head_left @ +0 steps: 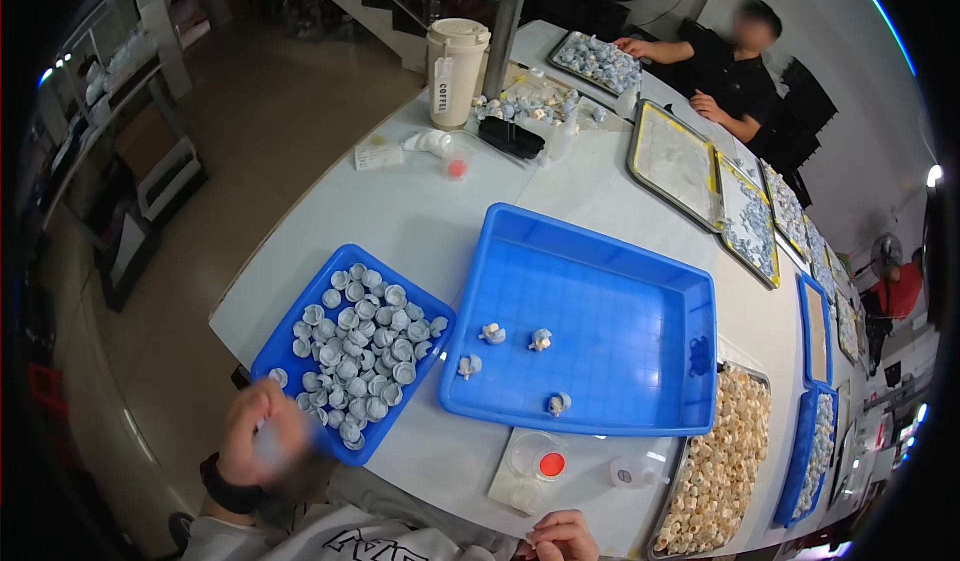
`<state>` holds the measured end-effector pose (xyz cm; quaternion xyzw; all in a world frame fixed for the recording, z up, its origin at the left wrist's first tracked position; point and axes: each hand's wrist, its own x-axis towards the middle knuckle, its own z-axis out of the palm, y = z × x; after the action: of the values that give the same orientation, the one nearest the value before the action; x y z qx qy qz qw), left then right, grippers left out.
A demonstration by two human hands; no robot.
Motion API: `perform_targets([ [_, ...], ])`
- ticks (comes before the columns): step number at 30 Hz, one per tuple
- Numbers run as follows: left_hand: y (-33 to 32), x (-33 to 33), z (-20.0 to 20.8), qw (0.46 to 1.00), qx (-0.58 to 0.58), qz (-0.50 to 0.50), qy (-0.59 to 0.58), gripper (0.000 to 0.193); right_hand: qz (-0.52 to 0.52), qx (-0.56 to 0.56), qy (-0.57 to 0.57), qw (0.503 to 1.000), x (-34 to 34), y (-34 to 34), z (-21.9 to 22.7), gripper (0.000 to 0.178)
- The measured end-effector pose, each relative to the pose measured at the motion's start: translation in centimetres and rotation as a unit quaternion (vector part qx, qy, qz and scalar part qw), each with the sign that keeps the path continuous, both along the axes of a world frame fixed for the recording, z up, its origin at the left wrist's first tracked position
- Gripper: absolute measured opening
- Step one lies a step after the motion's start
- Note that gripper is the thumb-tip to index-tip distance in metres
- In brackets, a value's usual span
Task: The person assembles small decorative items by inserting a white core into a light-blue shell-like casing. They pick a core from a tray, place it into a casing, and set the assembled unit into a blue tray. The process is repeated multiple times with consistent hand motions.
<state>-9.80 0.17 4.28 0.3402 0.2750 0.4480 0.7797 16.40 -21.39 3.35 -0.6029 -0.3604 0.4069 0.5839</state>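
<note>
My left hand (pixel 262 429), with a black band at its wrist, is at the near left edge of a small blue tray (pixel 283 329). Its fingers curl inward around a blurred pale patch that I cannot make out. Many grey-blue cup-shaped pieces (pixel 350 366) fill that tray. At the near edge of the table my right hand (pixel 562 537) has thumb and fingers pinched together; anything between them is too small to name. A large blue bin (pixel 600 301) holds several small grey-blue figures with cream parts (pixel 540 340).
Near my right hand are a round container with a red spot (pixel 550 464), a small clear bottle (pixel 632 474) and a tray of cream pieces (pixel 720 451). Farther off stand a coffee cup (pixel 457 76), a black case (pixel 511 138) and yellow-edged trays (pixel 675 166). A person (pixel 735 71) sits across.
</note>
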Motion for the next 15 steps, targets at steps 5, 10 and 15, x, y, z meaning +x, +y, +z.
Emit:
perform_targets([
  [5, -2.1, 2.9, -0.5, 0.927, -0.120, -0.353, -0.033, 0.031, 0.060, 0.058, -0.090, 0.992, 0.4, 1.8, 0.8, 0.006],
  [10, -2.5, 6.8, -3.0, 0.825, -0.246, -0.499, -0.103, 0.031, 0.079, 0.021, -0.022, 0.996, -0.7, 1.7, 1.5, 0.014],
  [15, -4.8, 9.7, -2.3, 0.791, -0.348, -0.500, -0.061, 0.042, 0.056, 0.039, -0.087, 0.994, -1.2, 2.0, 2.3, 0.013],
])
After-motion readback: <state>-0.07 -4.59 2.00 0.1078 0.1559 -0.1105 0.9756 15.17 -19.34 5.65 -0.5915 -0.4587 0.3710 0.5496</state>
